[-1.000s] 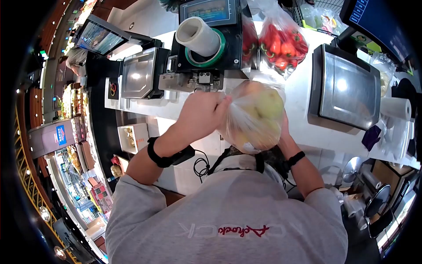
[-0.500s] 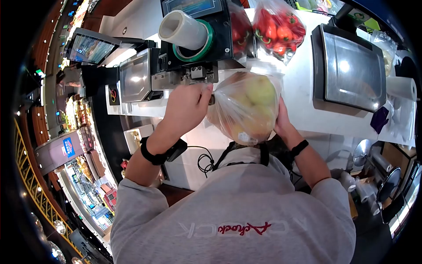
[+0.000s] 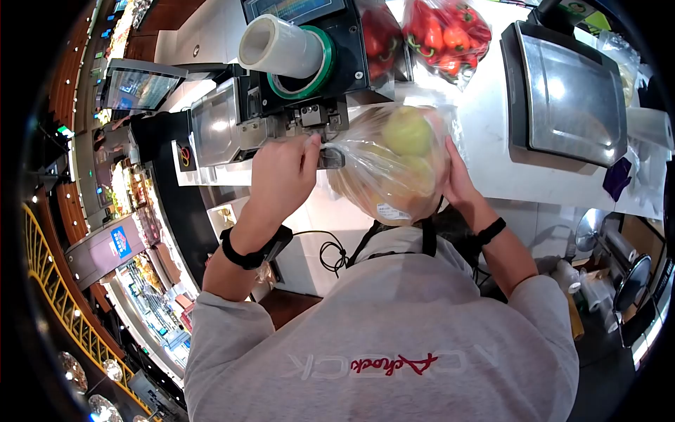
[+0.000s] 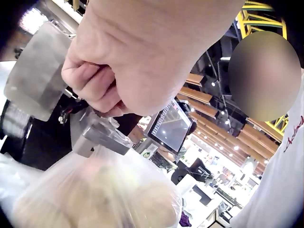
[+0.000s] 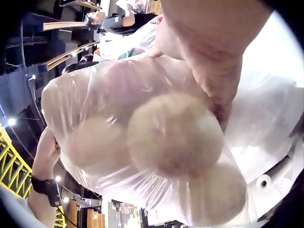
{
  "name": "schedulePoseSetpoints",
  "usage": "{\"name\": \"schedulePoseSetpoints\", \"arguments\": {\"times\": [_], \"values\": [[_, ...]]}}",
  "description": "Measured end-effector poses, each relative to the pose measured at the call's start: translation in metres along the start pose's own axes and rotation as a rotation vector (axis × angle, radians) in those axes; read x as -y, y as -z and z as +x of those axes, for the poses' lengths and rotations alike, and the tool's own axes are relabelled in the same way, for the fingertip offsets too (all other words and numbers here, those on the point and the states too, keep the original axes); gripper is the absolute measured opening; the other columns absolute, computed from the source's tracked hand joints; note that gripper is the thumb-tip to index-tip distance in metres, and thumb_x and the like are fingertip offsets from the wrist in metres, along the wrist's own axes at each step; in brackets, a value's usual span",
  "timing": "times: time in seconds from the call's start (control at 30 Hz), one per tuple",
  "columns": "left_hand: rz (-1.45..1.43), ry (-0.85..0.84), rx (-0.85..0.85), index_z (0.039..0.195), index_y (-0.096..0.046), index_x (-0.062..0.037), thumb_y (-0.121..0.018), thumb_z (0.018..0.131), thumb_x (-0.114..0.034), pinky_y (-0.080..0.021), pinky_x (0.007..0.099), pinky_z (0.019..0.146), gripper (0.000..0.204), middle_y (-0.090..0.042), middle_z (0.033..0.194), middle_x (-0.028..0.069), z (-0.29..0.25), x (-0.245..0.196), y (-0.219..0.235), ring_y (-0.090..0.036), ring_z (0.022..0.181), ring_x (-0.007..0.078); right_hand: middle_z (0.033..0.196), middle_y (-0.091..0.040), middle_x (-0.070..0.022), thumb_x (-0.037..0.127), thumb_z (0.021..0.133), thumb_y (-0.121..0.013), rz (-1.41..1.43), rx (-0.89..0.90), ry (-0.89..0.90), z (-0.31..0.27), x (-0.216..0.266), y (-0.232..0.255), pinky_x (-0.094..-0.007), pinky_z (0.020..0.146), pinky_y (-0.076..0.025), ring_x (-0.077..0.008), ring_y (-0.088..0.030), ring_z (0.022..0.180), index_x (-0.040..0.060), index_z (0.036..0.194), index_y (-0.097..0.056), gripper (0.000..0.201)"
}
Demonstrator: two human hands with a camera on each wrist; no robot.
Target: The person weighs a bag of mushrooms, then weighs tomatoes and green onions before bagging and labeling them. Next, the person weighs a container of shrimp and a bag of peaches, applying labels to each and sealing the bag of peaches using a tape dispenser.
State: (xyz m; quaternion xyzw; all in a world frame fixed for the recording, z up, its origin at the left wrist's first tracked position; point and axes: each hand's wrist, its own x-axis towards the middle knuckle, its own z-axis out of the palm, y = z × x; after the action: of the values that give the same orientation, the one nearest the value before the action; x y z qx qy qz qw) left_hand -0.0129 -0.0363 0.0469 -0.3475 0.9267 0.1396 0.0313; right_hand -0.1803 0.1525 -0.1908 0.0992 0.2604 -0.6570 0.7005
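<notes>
A clear plastic bag of round pale green and reddish fruit [image 3: 408, 133] bulges between the hands in the head view, a white printed label [image 3: 391, 211] near its lower edge. My left hand [image 3: 285, 172] grips the gathered neck of this bag at the metal front of a bag-sealing machine [image 3: 313, 116]. In the left wrist view, a metal bracket [image 4: 102, 139] sits between the curled fingers and the fruit-filled part. On the bag's right side, my right hand [image 3: 460, 176] rests with fingers extended along the plastic, supporting it; some fingers are hidden behind the bag.
A tape roll with a white core [image 3: 281, 46] tops the sealer. Bagged red peppers [image 3: 446, 39] lie behind it on the white counter [image 3: 485, 172]. Metal-topped scales [image 3: 569, 91] stand at right, another [image 3: 216, 125] at left. A purple cloth [image 3: 617, 178] hangs at the counter's edge.
Both hands have carried the fruit bag leftward, its neck now at the sealer's metal front. The left hand keeps its grip on the neck; the right stays against the bag's side.
</notes>
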Motion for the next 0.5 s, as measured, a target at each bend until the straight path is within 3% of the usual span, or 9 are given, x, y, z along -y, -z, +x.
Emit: {"name": "schedulePoseSetpoints", "arguments": {"times": [0.2, 0.5], "values": [[-0.066, -0.006, -0.022, 0.068, -0.056, -0.0001, -0.054, 0.098, -0.02, -0.041, 0.0485, 0.053, 0.036, -0.054, 0.058, 0.0205, -0.001, 0.005, -0.001, -0.054, 0.056, 0.0418, 0.148, -0.045, -0.0138, 0.044, 0.105, -0.041, 0.007, -0.034, -0.009, 0.006, -0.003, 0.001, -0.0396, 0.112, -0.039, -0.0252, -0.046, 0.134, 0.0034, 0.148, -0.035, 0.06], [-0.127, 0.025, -0.008, 0.068, -0.056, -0.0001, -0.053, 0.098, -0.02, -0.039, 0.0477, 0.051, 0.036, -0.053, 0.057, 0.021, -0.002, 0.008, -0.002, -0.053, 0.055, 0.0421, 0.146, -0.047, -0.0146, 0.044, 0.105, -0.041, -0.001, -0.019, -0.016, 0.01, -0.001, 0.0, -0.0392, 0.111, -0.04, -0.0245, -0.048, 0.133, 0.0025, 0.147, -0.037, 0.059]]}}
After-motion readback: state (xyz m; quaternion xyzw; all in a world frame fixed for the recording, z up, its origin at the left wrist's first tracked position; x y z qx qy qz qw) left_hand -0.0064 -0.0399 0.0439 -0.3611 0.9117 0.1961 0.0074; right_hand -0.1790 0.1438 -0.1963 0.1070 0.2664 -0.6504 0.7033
